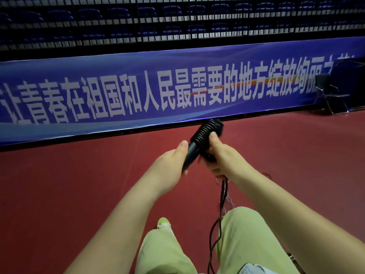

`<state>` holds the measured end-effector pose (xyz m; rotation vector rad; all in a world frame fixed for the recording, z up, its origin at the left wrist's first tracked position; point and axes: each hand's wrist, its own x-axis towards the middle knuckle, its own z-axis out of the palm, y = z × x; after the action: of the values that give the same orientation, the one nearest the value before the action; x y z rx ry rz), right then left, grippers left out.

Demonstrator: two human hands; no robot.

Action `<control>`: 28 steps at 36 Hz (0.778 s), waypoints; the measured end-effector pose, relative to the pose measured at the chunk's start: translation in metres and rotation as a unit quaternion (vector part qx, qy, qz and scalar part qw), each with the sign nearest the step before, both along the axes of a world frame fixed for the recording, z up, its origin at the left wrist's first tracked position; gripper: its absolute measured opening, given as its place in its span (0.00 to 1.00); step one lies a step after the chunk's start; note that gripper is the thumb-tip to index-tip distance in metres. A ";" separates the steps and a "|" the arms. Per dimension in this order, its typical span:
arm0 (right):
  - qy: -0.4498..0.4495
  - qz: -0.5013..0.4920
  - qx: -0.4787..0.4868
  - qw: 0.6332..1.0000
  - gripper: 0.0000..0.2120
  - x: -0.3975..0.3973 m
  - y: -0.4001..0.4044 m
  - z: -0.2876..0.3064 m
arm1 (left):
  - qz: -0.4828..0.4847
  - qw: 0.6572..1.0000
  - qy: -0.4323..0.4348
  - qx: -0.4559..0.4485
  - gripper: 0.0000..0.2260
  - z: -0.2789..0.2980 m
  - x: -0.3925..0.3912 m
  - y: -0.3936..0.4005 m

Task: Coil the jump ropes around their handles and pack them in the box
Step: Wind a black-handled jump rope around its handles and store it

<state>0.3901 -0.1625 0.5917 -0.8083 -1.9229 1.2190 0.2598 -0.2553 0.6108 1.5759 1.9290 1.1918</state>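
Observation:
A black jump rope handle (191, 155) points down and left, with a thick coil of black rope (205, 133) wound round its upper part. My left hand (173, 161) holds the lower end of the handle. My right hand (217, 155) grips the coiled part, thumb pressed on the windings. Loose rope (216, 232) hangs down from under my right hand past my legs toward the floor. No box is in view.
Red sports floor (79, 184) stretches all around. A long blue banner (158, 91) with white characters runs along the barrier ahead, with dark seating above. A black folding chair (329, 93) stands at the far right. My legs in pale green trousers (246, 244) are below.

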 end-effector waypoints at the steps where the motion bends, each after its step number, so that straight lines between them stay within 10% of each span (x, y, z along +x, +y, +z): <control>1: 0.001 0.009 -0.026 1.000 0.35 0.000 0.001 0.000 | 0.030 0.999 0.039 0.006 0.25 -0.001 -0.003 0.001; 5: 0.006 0.050 -0.049 0.998 0.34 0.007 -0.001 0.001 | 0.086 0.988 0.122 0.045 0.22 -0.009 -0.015 0.002; 15: 0.045 -0.095 0.090 0.990 0.29 -0.007 -0.019 0.001 | 0.019 0.994 0.012 0.103 0.26 -0.022 0.027 -0.002; 28: 0.043 -0.128 0.175 0.975 0.22 -0.010 -0.018 0.008 | -0.080 0.950 -0.293 0.075 0.19 -0.017 0.032 0.001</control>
<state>0.3804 -0.1805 0.5996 -0.7713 -1.8271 0.7221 0.2917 -0.2540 0.5939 1.2230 1.3314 1.5457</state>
